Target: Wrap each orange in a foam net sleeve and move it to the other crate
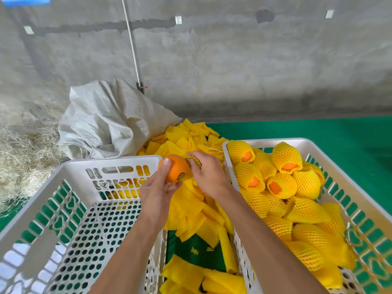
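Two bare forearms reached forward between two white crates. Above the far right corner of the left crate (63,187), the left hand (157,194) kept its grip curled round a bare orange (176,169), fingertip over the top, thumb beneath. The right hand (209,172) touched the orange's right side, its grip pinched on a yellow foam net sleeve (194,161). Loose sleeves (191,209) lay heaped on the green floor (318,132) between the crates. The right crate (360,209) held many sleeved oranges (286,158). A white sack (106,122) slumped beyond the left crate.
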